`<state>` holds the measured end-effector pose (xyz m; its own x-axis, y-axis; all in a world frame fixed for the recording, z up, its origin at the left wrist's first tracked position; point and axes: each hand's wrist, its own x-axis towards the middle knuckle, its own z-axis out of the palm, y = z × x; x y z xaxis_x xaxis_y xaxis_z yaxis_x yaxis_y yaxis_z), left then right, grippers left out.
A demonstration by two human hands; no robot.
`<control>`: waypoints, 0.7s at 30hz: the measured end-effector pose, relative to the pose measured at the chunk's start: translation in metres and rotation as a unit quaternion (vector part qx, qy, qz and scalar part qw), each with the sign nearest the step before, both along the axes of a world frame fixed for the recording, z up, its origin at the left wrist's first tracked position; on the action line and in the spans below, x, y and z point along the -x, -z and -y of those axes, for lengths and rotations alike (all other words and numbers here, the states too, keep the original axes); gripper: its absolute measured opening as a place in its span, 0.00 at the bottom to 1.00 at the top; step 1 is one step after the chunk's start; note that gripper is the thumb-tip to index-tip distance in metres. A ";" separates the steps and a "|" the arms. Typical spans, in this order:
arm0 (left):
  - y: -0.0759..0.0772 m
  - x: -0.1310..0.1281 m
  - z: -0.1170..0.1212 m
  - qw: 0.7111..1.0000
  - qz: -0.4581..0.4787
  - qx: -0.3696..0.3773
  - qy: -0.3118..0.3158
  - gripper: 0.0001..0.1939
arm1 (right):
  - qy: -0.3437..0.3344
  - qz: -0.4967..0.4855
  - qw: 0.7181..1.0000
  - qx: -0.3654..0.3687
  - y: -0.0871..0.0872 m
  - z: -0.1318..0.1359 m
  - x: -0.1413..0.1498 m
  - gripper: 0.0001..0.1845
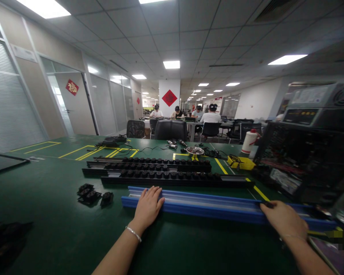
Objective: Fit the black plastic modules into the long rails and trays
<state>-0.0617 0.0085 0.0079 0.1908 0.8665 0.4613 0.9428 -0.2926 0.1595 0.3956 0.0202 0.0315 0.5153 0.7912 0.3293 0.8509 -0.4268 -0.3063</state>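
Our left hand (149,206) rests on the left part of a long blue rail (200,206) at the near side of a green table (83,236), while our right hand (285,219), well apart from it, holds a small dark piece (268,204) at the rail's right part. Black rails (177,181) lie just beyond.

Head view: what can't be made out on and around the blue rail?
All in the head view:
- Small dark part at the right hand: blurred, partly covered by the fingers.
- Left hand: its palm side, hidden by its own back.
- Blue rail: right-end detail, blurred.
- Dark pile: blurred, cut off by the left edge.
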 end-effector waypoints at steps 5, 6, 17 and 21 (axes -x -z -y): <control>-0.001 0.000 0.000 1.000 0.001 -0.002 -0.001 0.24 | -0.028 -0.006 0.999 0.027 -0.008 0.005 0.021 0.25; 0.000 0.000 0.000 1.000 0.001 -0.002 -0.001 0.24 | -0.033 -0.003 0.999 0.029 -0.009 0.005 0.025 0.25; -0.001 -0.002 0.001 0.999 -0.022 -0.016 -0.017 0.22 | -0.073 0.011 0.995 0.070 -0.017 0.009 0.078 0.23; -0.001 -0.003 0.002 1.000 -0.022 -0.014 -0.016 0.22 | -0.095 0.010 0.992 0.077 -0.022 0.012 0.100 0.22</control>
<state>-0.0590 0.0070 0.0092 0.1845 0.8597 0.4764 0.9577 -0.2662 0.1096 0.2955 0.0082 0.0534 0.3467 0.9150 0.2061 0.9256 -0.2982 -0.2331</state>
